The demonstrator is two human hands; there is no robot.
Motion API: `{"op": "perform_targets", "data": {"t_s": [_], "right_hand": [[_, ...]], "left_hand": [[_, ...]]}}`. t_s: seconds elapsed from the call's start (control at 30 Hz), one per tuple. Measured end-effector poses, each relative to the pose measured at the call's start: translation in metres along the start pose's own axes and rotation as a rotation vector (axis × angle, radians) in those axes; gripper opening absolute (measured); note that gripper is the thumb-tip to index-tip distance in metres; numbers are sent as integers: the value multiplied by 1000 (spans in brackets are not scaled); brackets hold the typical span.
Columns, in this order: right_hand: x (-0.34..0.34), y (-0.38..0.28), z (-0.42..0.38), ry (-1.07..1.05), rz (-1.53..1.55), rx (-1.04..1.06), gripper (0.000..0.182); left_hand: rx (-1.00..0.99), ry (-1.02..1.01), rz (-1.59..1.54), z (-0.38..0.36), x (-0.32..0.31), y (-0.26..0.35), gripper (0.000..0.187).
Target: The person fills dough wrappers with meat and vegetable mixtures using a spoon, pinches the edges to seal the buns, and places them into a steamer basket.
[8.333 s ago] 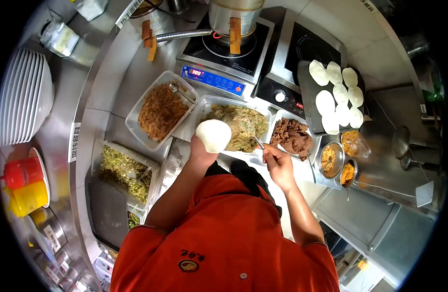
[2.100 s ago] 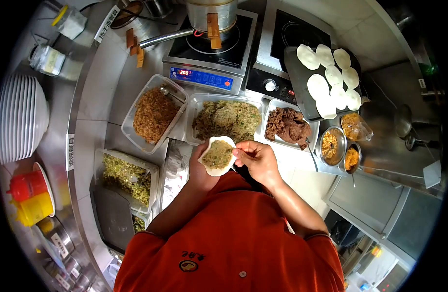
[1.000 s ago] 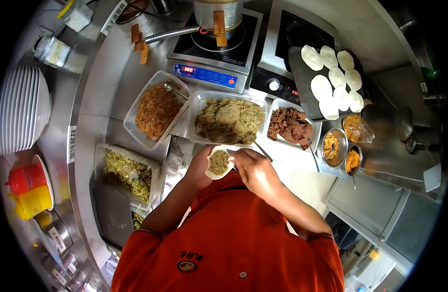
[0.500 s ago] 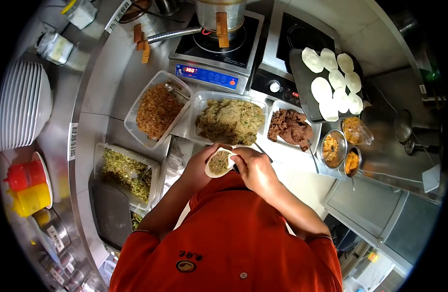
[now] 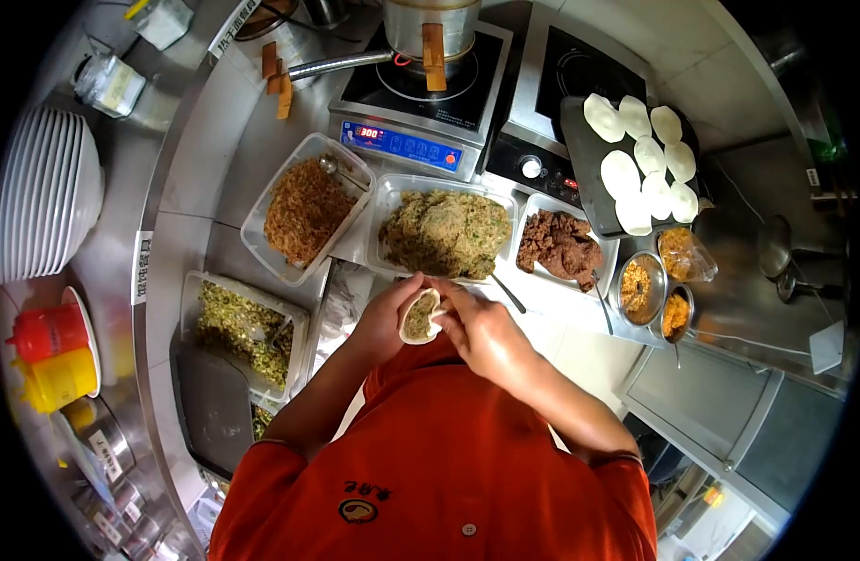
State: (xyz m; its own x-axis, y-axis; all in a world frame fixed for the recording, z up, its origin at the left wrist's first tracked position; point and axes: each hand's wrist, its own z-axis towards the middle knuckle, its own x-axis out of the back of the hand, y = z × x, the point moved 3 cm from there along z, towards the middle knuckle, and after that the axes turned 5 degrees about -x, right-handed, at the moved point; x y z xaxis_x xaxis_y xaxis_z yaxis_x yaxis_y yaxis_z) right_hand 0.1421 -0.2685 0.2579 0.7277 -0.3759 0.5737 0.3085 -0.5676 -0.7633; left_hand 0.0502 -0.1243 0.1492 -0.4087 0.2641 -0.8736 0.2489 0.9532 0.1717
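Note:
A round dough wrapper (image 5: 412,331) with greenish filling in it lies in my left hand (image 5: 384,318), whose fingers curl round its left side. My right hand (image 5: 489,335) pinches the wrapper's right edge, which is gathered upward. Just beyond both hands stands a clear tub of pale green-flecked filling (image 5: 444,230), with a dark-handled utensil (image 5: 509,294) at its near right corner. To its left is a tub of reddish-brown shredded filling (image 5: 306,212) with a spoon in it. On its right is a tray of dark brown meat filling (image 5: 560,245).
Several flat wrappers (image 5: 649,156) lie on a dark board at the upper right. A pot (image 5: 430,33) sits on a lit cooker (image 5: 402,145). Metal bowls (image 5: 641,288) stand right, chopped greens (image 5: 243,323) left, and stacked plates (image 5: 51,192) far left.
My right fingers have moved left and up along the wrapper's edge. The wrapper is folded in more on its right side, so less filling shows.

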Motion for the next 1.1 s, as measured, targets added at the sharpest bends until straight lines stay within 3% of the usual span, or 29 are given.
{"op": "perform_targets", "data": {"t_s": [0.07, 0.13, 0.2, 0.23, 0.27, 0.33, 0.37, 0.43, 0.5, 0.57, 0.63, 0.67, 0.77, 0.8, 0.87, 0.93, 0.97, 1.0, 1.07, 1.1], "right_hand": [[-3, 12, 5, 66, -41, 95, 20], [4, 2, -2, 95, -98, 192, 21], [1, -7, -4, 132, -109, 206, 20], [-3, -5, -3, 70, -41, 101, 19], [-5, -2, -3, 8, 26, -4, 17], [1, -2, 6, 15, 116, 22, 18], [3, 0, 8, -27, 46, 1, 21], [0, 3, 6, -70, -24, -19, 25], [-3, -4, -5, 143, -114, 213, 25], [-8, -4, -1, 96, -20, 130, 25], [-7, 0, 9, -12, 136, 43, 25], [-6, 4, 14, -12, 78, 126, 25], [-5, 4, 7, -30, 57, 71, 24], [-6, 2, 1, 49, 17, 132, 23], [-7, -4, -2, 127, -23, 192, 22], [-7, -7, 2, 37, 207, 26, 21], [-9, -2, 10, 29, 224, 104, 24], [-9, 3, 11, 31, 224, 104, 24], [-7, 6, 12, -1, 70, 109, 25], [1, -4, 7, -15, 35, 84, 20]], "left_hand": [[-379, 13, 992, -10, -21, 12, 30], [-375, -36, 997, -8, -9, 10, 23], [-281, -17, 752, 0, 6, 5, 22], [-183, 67, 397, 3, 16, 0, 22], [-182, 67, 396, 2, 5, 3, 22], [-135, 135, 225, -5, -16, 8, 27], [-135, 135, 226, -6, -11, 7, 27], [-405, 42, 1143, -8, 0, 9, 36], [-342, 88, 996, -4, 8, 6, 35], [-276, 129, 848, -2, 4, 5, 35], [-121, 213, 296, -3, -14, 5, 33], [-117, 213, 297, -4, -15, 5, 33], [-156, 89, 553, -11, -10, 9, 27], [-157, 90, 553, -7, 2, 8, 27], [-88, 126, 184, 1, 12, 5, 28], [-149, 160, 311, -5, -3, 4, 28], [-212, 192, 438, -7, -12, 6, 29], [-211, 191, 440, -7, -10, 7, 29], [-336, 81, 831, -7, -2, 15, 28], [-299, 79, 898, -8, 4, 14, 26]]}}
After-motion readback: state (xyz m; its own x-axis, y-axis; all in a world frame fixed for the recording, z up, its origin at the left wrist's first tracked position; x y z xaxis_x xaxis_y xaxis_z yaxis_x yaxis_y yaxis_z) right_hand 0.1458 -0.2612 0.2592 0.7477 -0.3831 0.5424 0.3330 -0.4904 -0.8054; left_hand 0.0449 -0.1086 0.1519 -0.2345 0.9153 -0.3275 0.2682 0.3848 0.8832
